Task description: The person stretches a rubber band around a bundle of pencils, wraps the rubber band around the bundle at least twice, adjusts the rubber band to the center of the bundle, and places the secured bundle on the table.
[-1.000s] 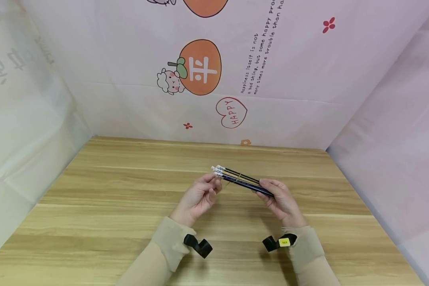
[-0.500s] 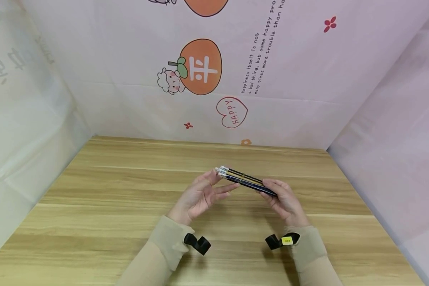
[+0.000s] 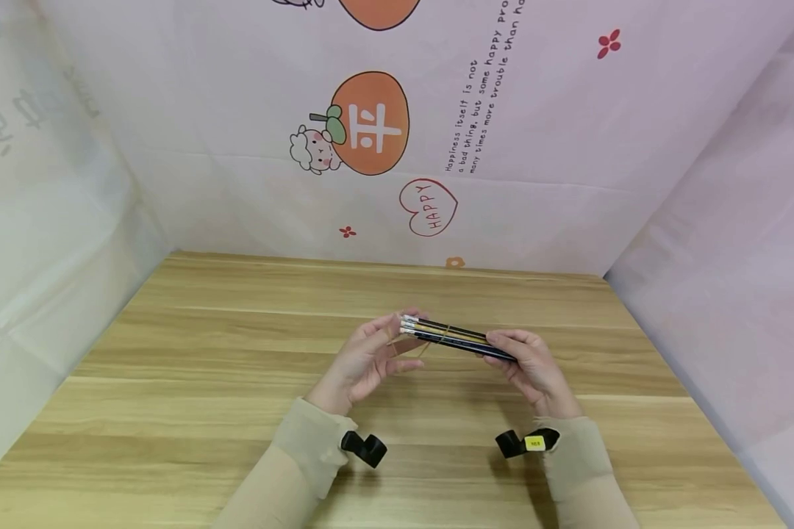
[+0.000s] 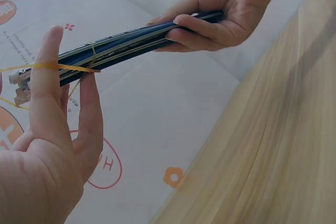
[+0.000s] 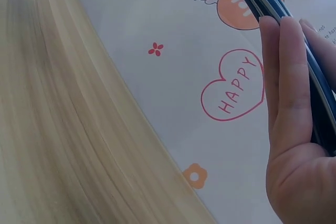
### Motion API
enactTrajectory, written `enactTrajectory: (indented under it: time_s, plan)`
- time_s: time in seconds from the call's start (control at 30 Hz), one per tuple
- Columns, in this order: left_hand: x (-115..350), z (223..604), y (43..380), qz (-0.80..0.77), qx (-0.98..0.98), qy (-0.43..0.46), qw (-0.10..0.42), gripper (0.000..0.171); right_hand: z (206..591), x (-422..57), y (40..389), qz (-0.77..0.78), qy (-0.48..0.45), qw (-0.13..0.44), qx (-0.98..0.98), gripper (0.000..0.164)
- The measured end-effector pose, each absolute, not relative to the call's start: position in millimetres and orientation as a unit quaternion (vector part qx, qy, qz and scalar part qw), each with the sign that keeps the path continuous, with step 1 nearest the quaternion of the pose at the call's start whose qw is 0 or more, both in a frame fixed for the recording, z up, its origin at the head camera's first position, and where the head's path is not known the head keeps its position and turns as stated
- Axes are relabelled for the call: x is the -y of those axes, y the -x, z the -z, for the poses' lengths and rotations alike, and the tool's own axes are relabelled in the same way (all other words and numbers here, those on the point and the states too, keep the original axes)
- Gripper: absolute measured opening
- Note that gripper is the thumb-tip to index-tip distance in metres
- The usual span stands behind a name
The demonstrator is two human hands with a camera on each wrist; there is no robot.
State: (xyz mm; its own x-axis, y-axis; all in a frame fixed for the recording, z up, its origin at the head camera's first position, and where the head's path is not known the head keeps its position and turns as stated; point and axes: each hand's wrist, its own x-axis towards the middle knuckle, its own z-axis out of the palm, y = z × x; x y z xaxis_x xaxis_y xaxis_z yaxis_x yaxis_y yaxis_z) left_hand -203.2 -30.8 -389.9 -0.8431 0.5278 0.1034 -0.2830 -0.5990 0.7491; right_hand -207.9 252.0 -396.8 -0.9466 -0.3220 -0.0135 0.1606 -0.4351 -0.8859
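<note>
A bundle of dark pencils [image 3: 463,340] is held above the table, tilted slightly, with the white-ferruled eraser ends [image 3: 406,324] pointing left. My right hand [image 3: 532,367] grips the bundle at its other end, thumb on one side and fingers on the other. At the eraser ends my left hand [image 3: 362,361] has its fingers spread and fairly straight. A yellow rubber band [image 4: 73,67] is stretched across these fingers and crosses the pencils. Part of the band also wraps round the bundle. In the right wrist view, the right fingers [image 5: 294,77] lie along the pencils.
The wood-grain table [image 3: 205,367] spreads out below both hands. A printed cloth [image 3: 238,198] with orange fruit, a heart and lettering rises behind it, and pale cloth sides stand left and right. Black camera mounts [image 3: 365,448] sit on both wrists.
The left fingers have gone from bunched at the eraser ends to spread apart, with the band stretched between them. The right hand and pencils have shifted slightly right.
</note>
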Motion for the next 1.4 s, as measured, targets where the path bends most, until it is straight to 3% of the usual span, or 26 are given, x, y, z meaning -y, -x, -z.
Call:
enactTrajectory:
  time_s: [0.8, 1.17, 1.4]
  plan:
    - [25, 389, 203, -0.793, -0.569, -0.1, 0.193, 0.049, 386, -235, 203, 0.772, 0.043, 0.097, -0.627, 0.021]
    - [19, 388, 200, -0.783, -0.596, -0.079, 0.161, 0.051, 389, -230, 202, 0.791, 0.08, 0.066, -0.603, 0.029]
    - [19, 389, 201, -0.769, -0.623, -0.056, 0.132, 0.07, 391, -227, 201, 0.801, 0.082, 0.057, -0.59, 0.03]
